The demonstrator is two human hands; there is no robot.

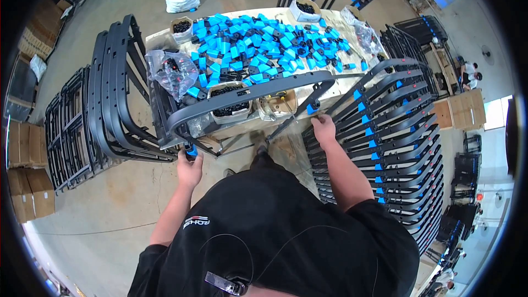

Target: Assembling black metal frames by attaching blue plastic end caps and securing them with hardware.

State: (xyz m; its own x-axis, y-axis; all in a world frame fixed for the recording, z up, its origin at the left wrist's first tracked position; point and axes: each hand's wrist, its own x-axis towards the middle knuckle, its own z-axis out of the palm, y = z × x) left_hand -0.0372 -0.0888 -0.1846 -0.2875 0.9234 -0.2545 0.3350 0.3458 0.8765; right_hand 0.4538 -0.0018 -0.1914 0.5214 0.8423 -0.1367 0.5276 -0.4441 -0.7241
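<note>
I hold a long dark grey curved plastic frame (247,96) across my front, over the near edge of the table (159,38). My left hand (190,168) grips its lower left end, where a blue clip (191,152) sits. My right hand (323,126) grips its right end near another blue clip (312,108). A heap of blue and black clips (264,44) covers the tabletop just beyond the frame.
A stack of frames fitted with blue clips (390,137) leans at my right. Bare dark frames (110,93) stand stacked at my left. Small boxes of black parts (231,107) and a plastic bag (173,71) sit on the table. Cardboard boxes (27,170) line the left floor.
</note>
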